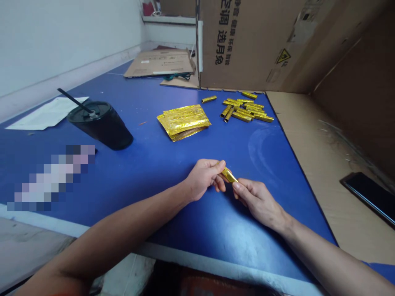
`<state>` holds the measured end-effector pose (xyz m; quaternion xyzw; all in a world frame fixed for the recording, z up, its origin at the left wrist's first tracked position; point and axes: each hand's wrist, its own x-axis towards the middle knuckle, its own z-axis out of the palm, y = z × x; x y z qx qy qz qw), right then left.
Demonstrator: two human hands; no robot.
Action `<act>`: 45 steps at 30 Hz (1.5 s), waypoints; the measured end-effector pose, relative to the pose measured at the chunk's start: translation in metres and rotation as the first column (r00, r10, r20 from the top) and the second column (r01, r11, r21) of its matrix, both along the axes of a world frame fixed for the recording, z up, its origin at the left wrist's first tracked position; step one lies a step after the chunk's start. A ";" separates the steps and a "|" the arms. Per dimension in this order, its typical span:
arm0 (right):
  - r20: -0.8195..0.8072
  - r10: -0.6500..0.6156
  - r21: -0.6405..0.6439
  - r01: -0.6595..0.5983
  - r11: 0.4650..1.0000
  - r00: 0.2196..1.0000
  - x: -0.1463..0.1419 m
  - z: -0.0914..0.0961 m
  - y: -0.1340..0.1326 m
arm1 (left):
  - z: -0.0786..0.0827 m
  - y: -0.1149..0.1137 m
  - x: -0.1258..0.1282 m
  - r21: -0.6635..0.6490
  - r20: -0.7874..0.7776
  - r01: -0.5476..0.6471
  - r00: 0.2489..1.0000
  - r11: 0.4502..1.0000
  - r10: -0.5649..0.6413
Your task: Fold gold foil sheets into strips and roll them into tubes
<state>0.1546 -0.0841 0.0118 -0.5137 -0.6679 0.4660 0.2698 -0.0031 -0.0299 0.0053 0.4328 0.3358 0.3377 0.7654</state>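
A gold foil packet, folded into a narrow strip, is pinched between both hands above the blue table. My left hand is closed on its upper left end, thumb on top. On the lower right end my right hand is closed, thumb and fingers pressing the foil. Beyond the hands lies a stack of flat gold foil packets. Farther right is a loose pile of several narrow folded gold packets, with one single folded packet a little apart to its left.
On the left a black tumbler with a straw stands near a white paper sheet. A blurred-out item lies in front. Cardboard walls the back and right. A dark phone rests on cardboard at right.
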 end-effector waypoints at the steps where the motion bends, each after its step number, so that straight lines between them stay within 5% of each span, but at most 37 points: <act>1: 0.023 0.006 0.023 -0.007 1.000 1.000 0.000 0.000 0.001 | 0.000 0.000 0.000 0.009 -0.004 -0.016 1.000 1.000 0.016; 5: 0.266 -0.035 0.269 -0.039 0.962 0.963 0.005 -0.005 0.003 | 0.000 0.004 -0.002 0.053 -0.073 0.044 0.997 0.998 -0.040; 9: 0.576 -0.238 0.553 -0.158 0.818 0.782 0.013 -0.010 0.006 | 0.002 0.009 -0.006 0.031 -0.211 0.033 0.977 0.999 -0.026; 13: 0.664 -0.371 0.635 -0.227 0.738 0.649 0.017 -0.011 0.008 | 0.001 0.011 -0.007 -0.008 -0.310 0.055 0.949 0.998 -0.054; 16: 0.654 -0.338 0.602 -0.195 0.774 0.677 0.018 -0.009 0.009 | -0.001 0.012 -0.007 0.016 -0.324 0.079 0.943 0.997 -0.069; 19: 0.560 -0.260 0.552 -0.120 0.825 0.787 0.018 -0.004 0.010 | -0.002 0.009 -0.008 0.186 -0.409 0.121 0.912 0.975 -0.035; 24: 0.422 0.017 0.325 -0.169 0.931 0.907 0.011 0.000 0.007 | 0.000 -0.005 -0.006 0.518 -0.560 0.366 0.828 0.773 -0.018; 27: 0.357 0.098 0.216 -0.184 0.959 0.929 0.010 0.003 0.007 | 0.003 -0.007 -0.007 0.581 -0.574 0.387 0.818 0.717 0.024; 34: 0.379 0.042 0.252 -0.147 0.956 0.925 0.019 0.005 0.010 | 0.006 0.010 -0.018 0.512 -0.529 0.221 0.842 0.830 0.102; 42: 0.609 -0.293 0.652 -0.255 0.714 0.737 0.018 -0.008 0.009 | -0.003 0.010 -0.012 0.307 -0.503 0.241 0.862 0.921 -0.058; 45: 0.623 -0.300 0.650 -0.265 0.712 0.723 0.016 -0.007 0.007 | -0.005 0.010 -0.010 0.274 -0.495 0.224 0.866 0.935 -0.063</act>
